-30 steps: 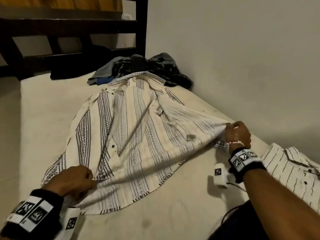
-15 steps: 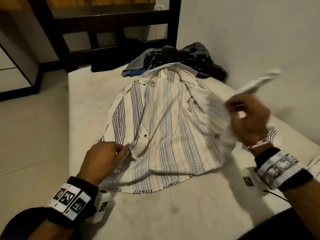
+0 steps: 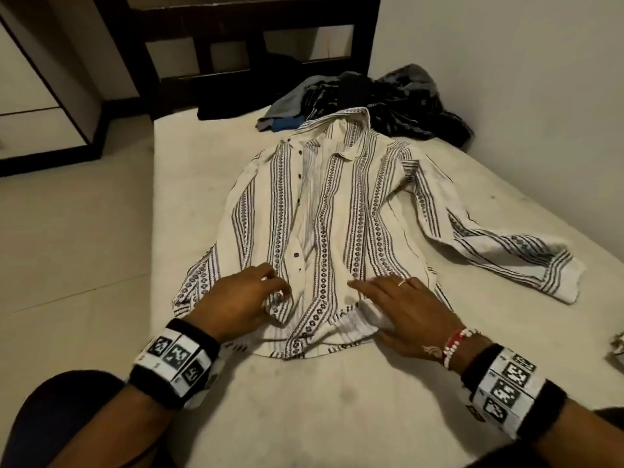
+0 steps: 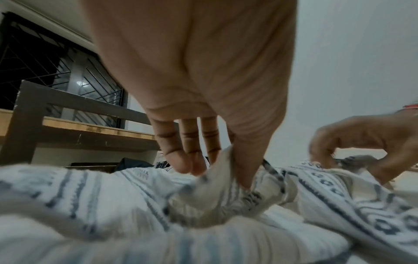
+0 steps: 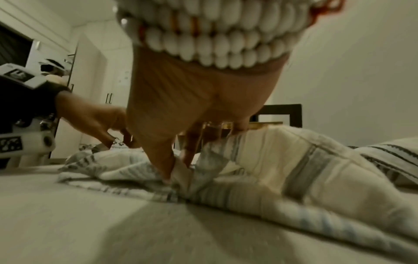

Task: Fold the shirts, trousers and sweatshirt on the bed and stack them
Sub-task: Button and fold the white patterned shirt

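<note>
A cream shirt with dark patterned stripes (image 3: 337,204) lies spread front-up on the mattress (image 3: 337,407), collar away from me, one sleeve (image 3: 506,248) stretched out to the right. Both hands are at its near hem. My left hand (image 3: 270,292) pinches a fold of the left front panel between thumb and fingers, plainly seen in the left wrist view (image 4: 219,176). My right hand (image 3: 378,305) lies over the right front panel with the thumb under a bunch of hem cloth; in the right wrist view (image 5: 178,169) thumb and fingers pinch that cloth.
A heap of dark and blue clothes (image 3: 371,99) lies at the far end by the dark bed frame (image 3: 236,38). A corner of another pale garment (image 3: 618,346) shows at the right edge. The wall runs along the right; floor (image 3: 67,231) and a cabinet (image 3: 33,96) are left.
My right hand swung the sleeve up and let it drop out to the right, then came down to the hem. My left hand shifted inward along the hem.
</note>
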